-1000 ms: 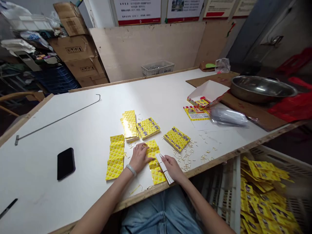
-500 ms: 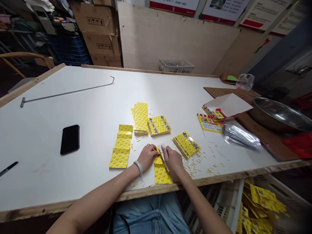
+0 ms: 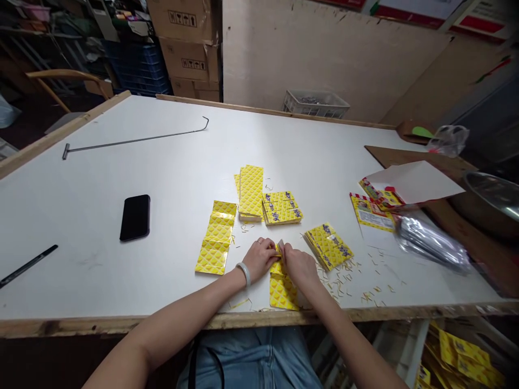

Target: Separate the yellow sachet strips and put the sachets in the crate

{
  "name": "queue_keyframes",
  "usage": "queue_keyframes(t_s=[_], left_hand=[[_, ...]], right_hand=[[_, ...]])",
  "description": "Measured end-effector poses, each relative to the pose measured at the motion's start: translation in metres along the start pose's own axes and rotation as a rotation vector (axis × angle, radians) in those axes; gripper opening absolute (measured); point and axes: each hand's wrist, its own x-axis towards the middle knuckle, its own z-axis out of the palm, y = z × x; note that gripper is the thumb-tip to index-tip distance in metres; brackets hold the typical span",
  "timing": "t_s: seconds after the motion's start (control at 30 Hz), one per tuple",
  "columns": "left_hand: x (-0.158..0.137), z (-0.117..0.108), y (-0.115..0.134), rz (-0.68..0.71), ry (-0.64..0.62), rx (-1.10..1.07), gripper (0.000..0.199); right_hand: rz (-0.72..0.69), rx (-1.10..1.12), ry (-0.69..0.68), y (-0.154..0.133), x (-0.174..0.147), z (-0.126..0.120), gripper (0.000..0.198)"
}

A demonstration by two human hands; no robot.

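Pinching together, the left hand (image 3: 263,257) and right hand (image 3: 299,266) are closed on a yellow sachet strip (image 3: 283,289). A black phone (image 3: 135,217) is seen well apart on the white table (image 3: 162,162).

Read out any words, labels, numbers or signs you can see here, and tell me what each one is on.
No text reads clearly.
Cardboard boxes: black handling symbols, no legible words.
Yellow sachets: blue printed marks, too small to read.
Printed card by the open box: text blurred.
Wall posters: red bands, lettering cut off and blurred.
Strip held by left hand and right hand: pattern only.
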Motion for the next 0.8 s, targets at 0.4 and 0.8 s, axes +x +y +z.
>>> queue_keyframes(t_s=[0.4, 0.8], left_hand=[[-0.015, -0.004, 0.002, 0.293, -0.141, 0.222, 0.033], [-0.014, 0.01, 0.008, 0.136, -0.154, 0.246, 0.021]], right_hand=[[0.044, -0.072, -0.139, -0.003, -0.005, -0.011, 0.024], [0.076, -0.089, -0.146, -0.009, -0.005, -0.008, 0.027]])
